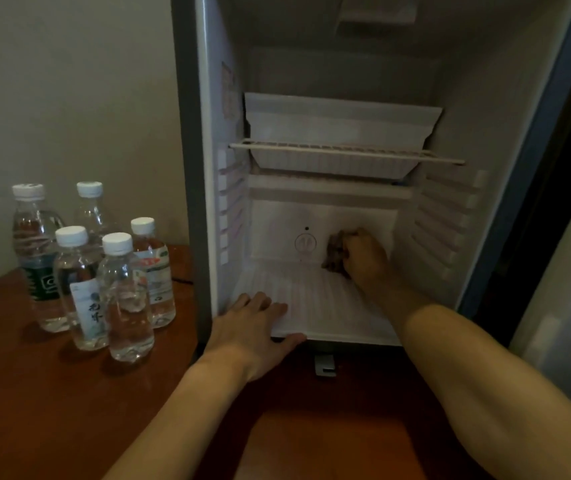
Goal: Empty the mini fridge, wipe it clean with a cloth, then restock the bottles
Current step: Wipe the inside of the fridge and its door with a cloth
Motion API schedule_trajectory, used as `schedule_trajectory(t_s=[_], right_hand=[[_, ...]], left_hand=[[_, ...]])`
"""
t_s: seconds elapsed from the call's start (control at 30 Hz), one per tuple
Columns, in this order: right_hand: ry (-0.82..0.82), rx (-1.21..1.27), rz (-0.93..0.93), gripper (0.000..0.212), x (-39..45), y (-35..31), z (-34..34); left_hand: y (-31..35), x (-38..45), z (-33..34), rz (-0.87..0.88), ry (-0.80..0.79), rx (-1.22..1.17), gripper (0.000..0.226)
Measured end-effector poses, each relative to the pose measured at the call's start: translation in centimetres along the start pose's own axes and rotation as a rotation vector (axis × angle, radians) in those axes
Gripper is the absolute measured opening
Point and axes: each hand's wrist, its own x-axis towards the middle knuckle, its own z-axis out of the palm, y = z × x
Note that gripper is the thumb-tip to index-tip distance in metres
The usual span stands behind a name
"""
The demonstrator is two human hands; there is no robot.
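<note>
A: Where is your right hand?

B: Deep inside the mini fridge, low against the back wall. Your grip there is clenched around a dark cloth, bunched and pressed to the wall just right of the round drain mark.

A: And your left hand?

B: Released. Your fingers lie straight and spread on the front edge of the fridge floor, thumb along the lip.

A: Is anything inside the fridge?

B: You can see only the wire shelf across the middle and the white tray behind it. The ribbed floor holds just your 2 hands and the cloth.

A: The bottles?

B: 5 of them stand upright in a close cluster on the wooden tabletop, to the left of the fridge. All have white caps. The tallest, at the back left, carries a dark green label.
</note>
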Motion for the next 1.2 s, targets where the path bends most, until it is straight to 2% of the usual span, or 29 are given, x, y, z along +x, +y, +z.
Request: schedule_trajectory(t_s=[0.03,0.13,0.33,0.43,0.57,0.73,0.9,1.1,1.2], right_hand=[[-0.022,0.031,-0.043,0.015,0.0,-0.5,-0.6],[0.013,-0.105,-0.181,0.028,0.7,-2.7,-2.9],[0.122,-0.014,-0.344,0.027,2.6,-9.7,-9.7],[0.15,0.006,-0.317,0.036,3.8,-11.9,-11.1],[0.21,-0.006,-0.228,0.041,3.8,-12.5,-9.3],[0.203,-0.048,-0.16,0.049,4.7,-14.5,-7.5],[0.139,-0.148,-0.278,0.055,5.0,-17.6,-5.1],[0.061,-0.259,-0.293,0.09,5.1,-18.3,-5.7],[0.02,-0.229,-0.372,0.09,5.6,-17.0,-6.6]], left_hand=[[0.0,0.0,-0.1,-0.003,-0.014,0.0,0.073],[0.1,0.0,-0.6,-0.007,-0.044,-0.009,0.073],[0.4,-0.2,-1.3,0.0,-0.093,-0.021,0.071],[0.5,-0.5,-1.6,0.004,-0.1,-0.03,0.069],[0.3,-0.1,-2.1,0.013,-0.141,-0.028,0.067],[0.1,0.1,-1.7,0.026,-0.11,-0.02,0.066],[0.0,0.3,-1.3,0.029,-0.095,-0.021,0.07],[0.2,0.1,-1.3,0.01,-0.104,-0.024,0.072],[0.1,0.1,-1.4,-0.001,-0.121,-0.035,0.072]])
